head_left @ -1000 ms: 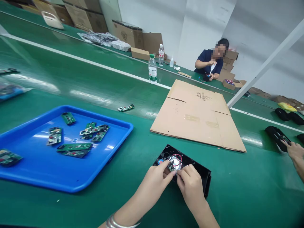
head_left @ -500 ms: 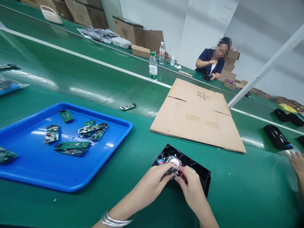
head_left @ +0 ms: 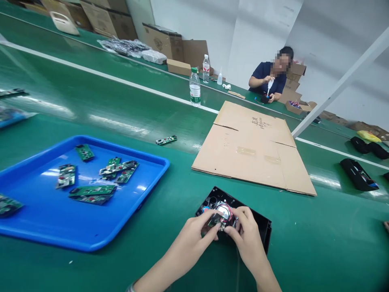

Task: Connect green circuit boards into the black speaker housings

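1. Across a green bench (head_left: 306, 247), reading the clock from the black housing (head_left: 263, 228) with twelve pointing away: at nine, a blue tray (head_left: 91, 232) of circuit boards (head_left: 92, 190); between ten and eleven, a lone board (head_left: 166, 140); between twelve and one, a flat cardboard sheet (head_left: 258, 146); much farther off near half past twelve, a co-worker (head_left: 259, 81) with a white bottle (head_left: 270, 86) in hand
2. Resting on the bench below both hands — the black housing, with a round metal part (head_left: 224, 210) toward its ten o'clock side and thin red wire (head_left: 231, 215) looped beside it
3. Gripping a small dark board (head_left: 215, 219) between thumb and fingers of the left hand (head_left: 194, 234), just above the housing
4. Curling the right hand (head_left: 249, 235) in from four o'clock, fingertips close by the wire; cannot tell whether pinching it
5. Probably busy bringing board and wire together, a two-handed fingertip step
6. Next, to judge from this pose, calls for steadying the board on the left, guiding finely from the right — and leaving slack in the wire
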### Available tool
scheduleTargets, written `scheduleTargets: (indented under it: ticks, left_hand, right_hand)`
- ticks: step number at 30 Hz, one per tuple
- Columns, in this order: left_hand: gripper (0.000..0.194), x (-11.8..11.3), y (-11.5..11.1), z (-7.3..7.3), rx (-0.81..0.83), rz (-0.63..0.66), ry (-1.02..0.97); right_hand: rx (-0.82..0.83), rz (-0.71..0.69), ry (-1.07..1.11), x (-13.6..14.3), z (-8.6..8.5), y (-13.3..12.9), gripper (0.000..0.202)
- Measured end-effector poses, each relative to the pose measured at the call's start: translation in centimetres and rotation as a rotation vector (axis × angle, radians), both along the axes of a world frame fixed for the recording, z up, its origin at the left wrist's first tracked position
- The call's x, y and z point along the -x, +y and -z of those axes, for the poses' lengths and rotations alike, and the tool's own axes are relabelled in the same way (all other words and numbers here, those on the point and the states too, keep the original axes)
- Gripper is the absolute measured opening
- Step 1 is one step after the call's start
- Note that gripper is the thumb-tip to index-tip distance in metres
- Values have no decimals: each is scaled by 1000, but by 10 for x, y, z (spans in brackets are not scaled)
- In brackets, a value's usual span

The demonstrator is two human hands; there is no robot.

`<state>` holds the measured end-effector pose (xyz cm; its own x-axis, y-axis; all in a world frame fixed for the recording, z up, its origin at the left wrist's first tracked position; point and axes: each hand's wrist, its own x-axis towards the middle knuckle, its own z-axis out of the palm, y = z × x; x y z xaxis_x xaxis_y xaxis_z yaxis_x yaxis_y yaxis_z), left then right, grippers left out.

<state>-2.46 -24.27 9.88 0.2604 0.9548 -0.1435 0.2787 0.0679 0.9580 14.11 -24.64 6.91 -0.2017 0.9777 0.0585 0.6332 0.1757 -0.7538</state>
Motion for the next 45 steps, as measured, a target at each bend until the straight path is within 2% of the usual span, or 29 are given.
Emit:
scheduleTargets:
  ticks: [3, 6, 10, 14, 19, 24, 30, 35, 39, 45]
  left_hand:
    - [20, 2, -1, 0, 87, -98, 1]
    - [16, 2, -2, 1, 136, -137, -23]
    - [13, -4, -3, 7, 142, -186, -54]
    - [16, -13, -4, 14, 76, -241, -5]
    - [15, -20, -3, 14, -14, -263, 32]
    - [16, -21, -2, 15, 12, -232, -24]
    - [18, -19, -2, 26, 30, -234, -9]
    - [17, -20, -1, 23, 10, -239, -29]
    - [16, -21, -1, 19, -6, -249, 11]
    - [16, -19, -2, 20, 10, -193, 32]
  right_hand:
    - [38, 137, -58, -1, 3, 3, 25]
    - [44, 171, -97, 0, 8, 6, 18]
    - [6, 227, 45, -2, 9, 2, 7]
    - [-42, 148, 126, -6, 6, -6, 7]
    - [-276, -41, -16, -3, 7, -8, 16]
    - [-414, -38, -215, 4, 9, -6, 25]
    - [-501, -7, -296, 5, 11, -8, 28]
    - [-597, -5, -376, 5, 11, -5, 26]
    - [-582, -11, -416, 6, 11, -3, 30]
    - [-571, -43, -439, 5, 11, -3, 31]
